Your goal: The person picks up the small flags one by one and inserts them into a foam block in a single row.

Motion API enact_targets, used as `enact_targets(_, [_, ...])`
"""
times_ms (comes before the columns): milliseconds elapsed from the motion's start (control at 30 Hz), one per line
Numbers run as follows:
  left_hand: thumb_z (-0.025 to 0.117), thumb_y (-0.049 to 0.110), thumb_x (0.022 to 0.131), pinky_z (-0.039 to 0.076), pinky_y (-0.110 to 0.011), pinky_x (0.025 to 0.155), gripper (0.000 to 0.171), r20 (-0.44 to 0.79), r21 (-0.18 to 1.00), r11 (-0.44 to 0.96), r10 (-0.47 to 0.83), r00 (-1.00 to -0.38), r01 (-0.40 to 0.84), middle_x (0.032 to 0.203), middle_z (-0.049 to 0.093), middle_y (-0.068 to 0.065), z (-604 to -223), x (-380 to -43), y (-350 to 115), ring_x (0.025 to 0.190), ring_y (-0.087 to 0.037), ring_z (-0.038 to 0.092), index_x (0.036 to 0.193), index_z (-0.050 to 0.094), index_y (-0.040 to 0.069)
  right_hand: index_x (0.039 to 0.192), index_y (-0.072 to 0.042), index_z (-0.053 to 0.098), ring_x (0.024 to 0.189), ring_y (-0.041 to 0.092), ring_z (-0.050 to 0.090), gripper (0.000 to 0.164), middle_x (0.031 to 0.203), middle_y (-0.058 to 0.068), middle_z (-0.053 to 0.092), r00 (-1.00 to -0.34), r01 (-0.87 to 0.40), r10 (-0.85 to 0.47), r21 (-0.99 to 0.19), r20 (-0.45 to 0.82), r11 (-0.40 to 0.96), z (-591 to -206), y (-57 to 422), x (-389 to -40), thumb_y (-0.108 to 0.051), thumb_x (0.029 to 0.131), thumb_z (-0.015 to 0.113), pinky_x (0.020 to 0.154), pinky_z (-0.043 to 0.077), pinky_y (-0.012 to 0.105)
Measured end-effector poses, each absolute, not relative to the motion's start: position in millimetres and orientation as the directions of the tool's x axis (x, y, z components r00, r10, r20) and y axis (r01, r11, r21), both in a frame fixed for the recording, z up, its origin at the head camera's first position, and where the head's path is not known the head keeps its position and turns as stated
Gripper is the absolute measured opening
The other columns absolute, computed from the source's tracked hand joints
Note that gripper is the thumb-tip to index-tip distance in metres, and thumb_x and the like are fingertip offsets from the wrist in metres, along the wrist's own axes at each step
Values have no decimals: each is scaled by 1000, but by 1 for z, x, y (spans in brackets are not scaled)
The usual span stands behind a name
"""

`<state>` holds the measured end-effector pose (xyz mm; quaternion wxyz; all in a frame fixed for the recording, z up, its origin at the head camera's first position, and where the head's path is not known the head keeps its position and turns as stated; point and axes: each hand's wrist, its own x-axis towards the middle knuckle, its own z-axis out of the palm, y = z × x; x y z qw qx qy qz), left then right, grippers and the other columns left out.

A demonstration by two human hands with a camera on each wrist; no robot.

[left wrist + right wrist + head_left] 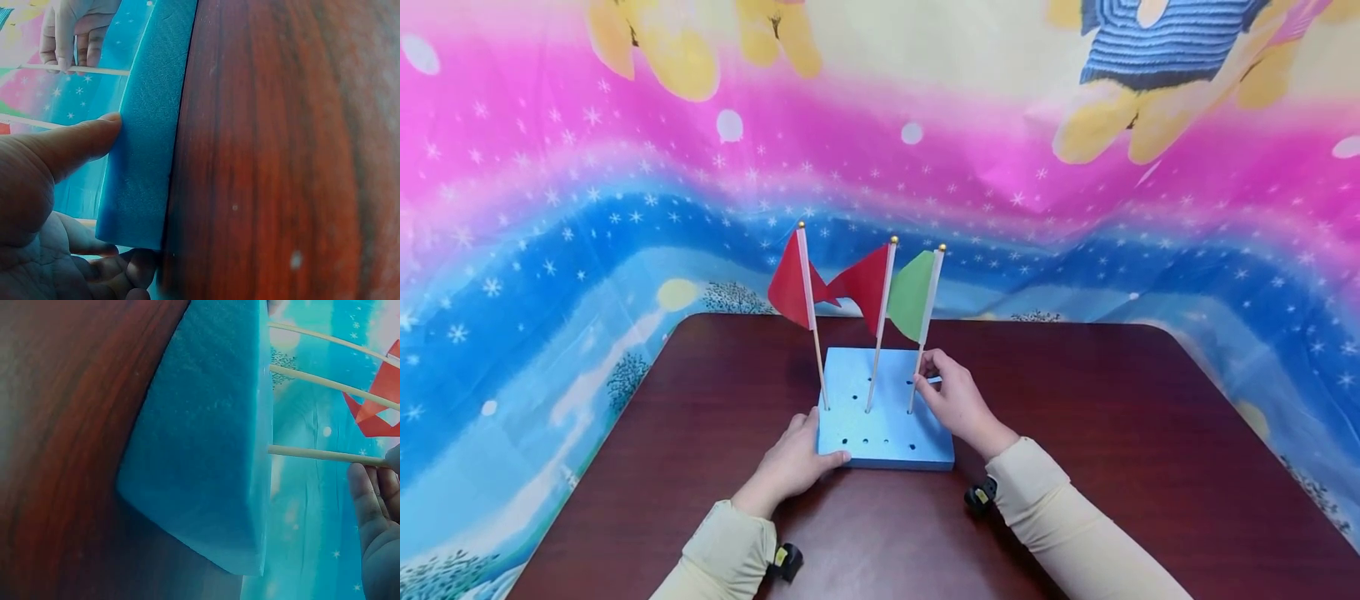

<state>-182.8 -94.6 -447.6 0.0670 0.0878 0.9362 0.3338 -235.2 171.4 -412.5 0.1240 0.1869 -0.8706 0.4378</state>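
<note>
A light-blue foam block (891, 427) with several holes lies on the table. Standing in it are a red flag (791, 285) at the left, a second red flag (865, 287) in the middle and a green flag (911, 293) at the right. My right hand (958, 404) pinches the green flag's wooden stick between thumb and fingers; in the right wrist view its lower end meets the block's top. My left hand (792, 460) holds the block at its near left corner, thumb (87, 145) over the top's front edge, fingers along the left side.
The dark reddish-brown table (1120, 400) extends around the block. Behind it hangs a backdrop cloth (985, 167) with snowflakes and cartoon figures. Black wrist devices sit below each cuff, one by the left sleeve (727, 542) and one by the right sleeve (1037, 483).
</note>
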Motion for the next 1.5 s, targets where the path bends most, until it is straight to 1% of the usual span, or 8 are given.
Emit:
enact_targets(167, [80, 36, 91, 46, -56, 101, 95, -56, 634, 763, 212, -976, 130, 146, 45, -30, -447, -182, -94, 129, -41, 51, 156, 30, -13, 104, -4, 59, 92, 22, 65, 11, 98, 8, 64, -895, -442, -218, -708, 389, 550, -412, 171, -234, 2, 98, 66, 79, 59, 37])
enact_targets(700, [80, 36, 91, 46, -56, 101, 96, -48, 632, 763, 217, -975, 139, 147, 44, -29, -439, -183, -92, 129, -39, 51, 156, 29, -12, 107, -2, 59, 92, 21, 65, 11, 98, 8, 64, -872, -484, -251, -667, 420, 566, -407, 176, -236, 0, 99, 67, 80, 59, 38])
enact_targets(1000, [80, 36, 91, 45, -56, 102, 95, -61, 637, 761, 212, -975, 125, 146, 45, -29, -442, -180, -92, 130, -40, 51, 156, 30, -12, 107, -5, 59, 92, 22, 65, 14, 99, 6, 65, -891, -453, -260, -703, 372, 548, -412, 180, -233, -2, 98, 70, 82, 59, 40])
enact_targets(1167, [80, 36, 91, 46, -55, 101, 95, -66, 636, 762, 210, -976, 121, 145, 46, -29, -443, -179, -92, 128, -39, 52, 156, 30, -13, 109, -5, 59, 93, 22, 65, 17, 98, 5, 65, -894, -448, -269, -695, 358, 562, -412, 184, -230, -5, 97, 71, 80, 57, 41])
enact_targets(1267, [80, 36, 91, 46, -55, 100, 95, -64, 632, 765, 209, -976, 122, 143, 46, -29, -444, -179, -92, 125, -38, 53, 156, 30, -13, 110, -3, 60, 90, 21, 63, 18, 96, 4, 64, -892, -451, -271, -680, 361, 578, -414, 189, -228, -5, 96, 71, 78, 55, 40])
enact_targets(1400, [81, 36, 90, 47, -54, 99, 95, -64, 633, 765, 209, -976, 122, 142, 47, -29, -445, -180, -93, 121, -37, 54, 156, 30, -12, 112, 0, 60, 85, 18, 60, 19, 95, 3, 63, -898, -440, -278, -670, 342, 598, -417, 197, -226, -5, 96, 70, 74, 52, 35])
enact_targets(1500, [81, 35, 90, 47, -54, 99, 95, -63, 635, 762, 214, -975, 126, 141, 48, -29, -445, -181, -93, 120, -37, 55, 156, 31, -13, 113, 1, 60, 83, 17, 60, 20, 95, 3, 63, -902, -432, -288, -677, 321, 596, -418, 203, -224, -4, 96, 69, 74, 53, 33])
